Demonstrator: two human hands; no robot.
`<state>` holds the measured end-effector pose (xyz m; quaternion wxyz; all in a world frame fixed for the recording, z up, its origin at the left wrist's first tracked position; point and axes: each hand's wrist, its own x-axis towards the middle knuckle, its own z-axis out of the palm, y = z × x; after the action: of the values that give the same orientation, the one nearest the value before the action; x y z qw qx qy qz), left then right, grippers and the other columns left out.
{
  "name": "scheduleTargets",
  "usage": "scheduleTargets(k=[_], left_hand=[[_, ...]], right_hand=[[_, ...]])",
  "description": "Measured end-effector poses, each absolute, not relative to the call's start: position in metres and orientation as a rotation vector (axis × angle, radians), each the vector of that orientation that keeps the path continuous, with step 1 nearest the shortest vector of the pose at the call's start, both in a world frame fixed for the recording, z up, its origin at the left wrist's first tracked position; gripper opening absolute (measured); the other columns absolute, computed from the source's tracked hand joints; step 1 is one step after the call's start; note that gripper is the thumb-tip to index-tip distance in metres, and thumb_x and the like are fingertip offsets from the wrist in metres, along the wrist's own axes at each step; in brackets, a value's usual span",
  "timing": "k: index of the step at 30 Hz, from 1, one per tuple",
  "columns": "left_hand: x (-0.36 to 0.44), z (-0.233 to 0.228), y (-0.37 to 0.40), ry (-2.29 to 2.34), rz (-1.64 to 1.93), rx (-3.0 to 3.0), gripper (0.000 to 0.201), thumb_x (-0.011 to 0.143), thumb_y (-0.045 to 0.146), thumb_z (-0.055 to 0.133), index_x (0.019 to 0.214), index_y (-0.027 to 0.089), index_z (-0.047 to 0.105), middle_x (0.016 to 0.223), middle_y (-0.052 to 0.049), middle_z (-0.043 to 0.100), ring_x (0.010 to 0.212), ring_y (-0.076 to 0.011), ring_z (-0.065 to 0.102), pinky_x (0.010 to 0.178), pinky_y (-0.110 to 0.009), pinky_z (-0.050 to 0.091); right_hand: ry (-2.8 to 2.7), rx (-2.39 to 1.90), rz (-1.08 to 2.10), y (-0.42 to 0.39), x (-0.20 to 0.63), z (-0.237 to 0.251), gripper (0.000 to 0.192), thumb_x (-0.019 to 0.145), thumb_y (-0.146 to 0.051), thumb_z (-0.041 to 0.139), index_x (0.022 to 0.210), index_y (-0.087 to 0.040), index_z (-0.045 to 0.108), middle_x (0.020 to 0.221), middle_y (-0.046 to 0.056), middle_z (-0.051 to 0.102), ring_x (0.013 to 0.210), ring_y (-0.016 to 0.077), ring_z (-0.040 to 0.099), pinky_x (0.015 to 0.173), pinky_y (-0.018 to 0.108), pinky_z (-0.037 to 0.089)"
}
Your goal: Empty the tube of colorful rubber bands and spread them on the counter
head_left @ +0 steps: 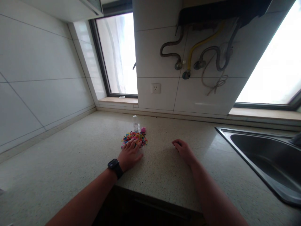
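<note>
**Two hands on a stone counter, one heap of coloured bands**

At the left, a tiled wall runs back to a window (117, 53) in the far corner. On the speckled countertop (70, 163) lies one heap of small multicoloured rubber bands (134, 138), too many and too small to count singly. The left hand (129, 154), with one black smartwatch (115, 167) on its wrist, lies flat with the fingers (134, 143) spread and released, their tips touching the near edge of the heap; it grasps nothing. Just beyond the heap stand one small clear glass jar (134, 122) and, beside it to the right, one small pink object (143, 129) that is too small to identify.

To the right, well apart from the heap, the right hand (183, 150) rests on the bare counter, fingers loosely curled downward and holding nothing that shows.

On the far wall are one white socket (155, 88) and a cluster of hoses (199, 53) under a wall unit, one of them yellow. At the right edge sits one steel sink (270, 157), below a second bright window (275, 69).
</note>
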<state>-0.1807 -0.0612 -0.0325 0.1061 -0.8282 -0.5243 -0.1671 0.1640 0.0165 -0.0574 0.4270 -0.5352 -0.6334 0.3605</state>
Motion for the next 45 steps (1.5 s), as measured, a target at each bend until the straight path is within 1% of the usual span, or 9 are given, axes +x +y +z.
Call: scheduleTargets(k=[2, 7, 10, 17, 24, 28, 33, 38, 45], left_hand=[[-0.178, -0.034, -0.06, -1.54, -0.423, -2.48, 0.064, 0.095, 0.055, 0.04, 0.149, 0.02, 0.037, 0.151, -0.009, 0.033, 0.141, -0.0297, 0.024, 0.114, -0.049, 0.024], [-0.167, -0.029, -0.068, -1.565, -0.41, -2.509, 0.051, 0.096, 0.054, 0.039, 0.135, 0.024, 0.053, 0.14, -0.007, 0.046, 0.13, -0.0265, 0.039, 0.11, -0.046, 0.031], [-0.162, -0.028, -0.075, -1.578, -0.45, -2.457, 0.05, 0.096, 0.052, 0.041, 0.134, 0.023, 0.054, 0.136, -0.009, 0.047, 0.129, -0.0282, 0.038, 0.109, -0.047, 0.031], [-0.148, -0.031, -0.072, -1.484, -0.48, -2.483, 0.067, 0.096, 0.058, 0.036, 0.152, 0.023, 0.031, 0.157, -0.009, 0.019, 0.145, -0.0292, 0.014, 0.117, -0.047, 0.019], [-0.142, -0.036, -0.064, -1.622, -0.471, -2.435, 0.058, 0.095, 0.058, 0.036, 0.138, 0.021, 0.051, 0.138, -0.012, 0.045, 0.129, -0.0321, 0.039, 0.11, -0.051, 0.029], [-0.139, -0.031, -0.071, -1.619, -0.533, -2.355, 0.052, 0.094, 0.052, 0.042, 0.132, 0.018, 0.054, 0.129, -0.014, 0.048, 0.12, -0.032, 0.042, 0.107, -0.052, 0.031], [-0.127, -0.025, -0.089, -1.54, -0.602, -2.444, 0.052, 0.095, 0.048, 0.043, 0.138, 0.019, 0.05, 0.139, -0.014, 0.041, 0.13, -0.0318, 0.035, 0.11, -0.051, 0.03], [-0.114, -0.019, -0.105, -1.268, -0.442, -2.925, 0.068, 0.094, 0.062, 0.038, 0.152, 0.026, 0.032, 0.158, -0.008, 0.018, 0.145, -0.029, 0.02, 0.116, -0.049, 0.024], [-0.115, -0.014, -0.103, -1.265, -0.322, -3.112, 0.067, 0.097, 0.06, 0.034, 0.155, 0.028, 0.024, 0.159, -0.004, 0.015, 0.147, -0.0236, 0.014, 0.121, -0.043, 0.015]], right_hand=[[-1.576, -1.343, 0.904, 0.016, 0.164, -0.056, 0.035, 0.082, -0.039, 0.051, 0.099, -0.012, 0.065, 0.077, 0.006, 0.055, 0.064, 0.0131, 0.047, 0.056, 0.025, 0.036], [-1.587, -1.347, 0.884, 0.014, 0.164, -0.055, 0.034, 0.081, -0.039, 0.051, 0.099, -0.012, 0.065, 0.08, 0.007, 0.057, 0.067, 0.0137, 0.049, 0.058, 0.024, 0.037], [-1.583, -1.345, 0.902, 0.014, 0.164, -0.054, 0.034, 0.082, -0.038, 0.051, 0.099, -0.012, 0.064, 0.078, 0.006, 0.055, 0.065, 0.0131, 0.048, 0.056, 0.024, 0.036], [-1.582, -1.34, 0.901, 0.016, 0.165, -0.055, 0.032, 0.081, -0.037, 0.051, 0.098, -0.013, 0.065, 0.079, 0.006, 0.056, 0.064, 0.0127, 0.048, 0.056, 0.024, 0.036], [-1.555, -1.356, 0.952, 0.016, 0.165, -0.054, 0.033, 0.08, -0.038, 0.052, 0.098, -0.014, 0.064, 0.077, 0.006, 0.055, 0.062, 0.0126, 0.047, 0.054, 0.024, 0.035], [-1.536, -1.357, 0.957, 0.013, 0.164, -0.051, 0.033, 0.079, -0.038, 0.052, 0.098, -0.013, 0.064, 0.079, 0.006, 0.055, 0.063, 0.0125, 0.047, 0.055, 0.024, 0.035], [-1.498, -1.34, 0.997, 0.013, 0.164, -0.051, 0.034, 0.079, -0.039, 0.052, 0.098, -0.013, 0.063, 0.077, 0.005, 0.053, 0.064, 0.0126, 0.047, 0.055, 0.024, 0.035], [-1.501, -1.336, 1.002, 0.014, 0.166, -0.052, 0.034, 0.079, -0.04, 0.053, 0.099, -0.014, 0.063, 0.08, 0.006, 0.054, 0.064, 0.0126, 0.047, 0.056, 0.024, 0.035], [-1.512, -1.345, 0.986, 0.013, 0.164, -0.051, 0.034, 0.079, -0.039, 0.052, 0.098, -0.014, 0.063, 0.081, 0.006, 0.055, 0.064, 0.0127, 0.047, 0.056, 0.024, 0.036]])
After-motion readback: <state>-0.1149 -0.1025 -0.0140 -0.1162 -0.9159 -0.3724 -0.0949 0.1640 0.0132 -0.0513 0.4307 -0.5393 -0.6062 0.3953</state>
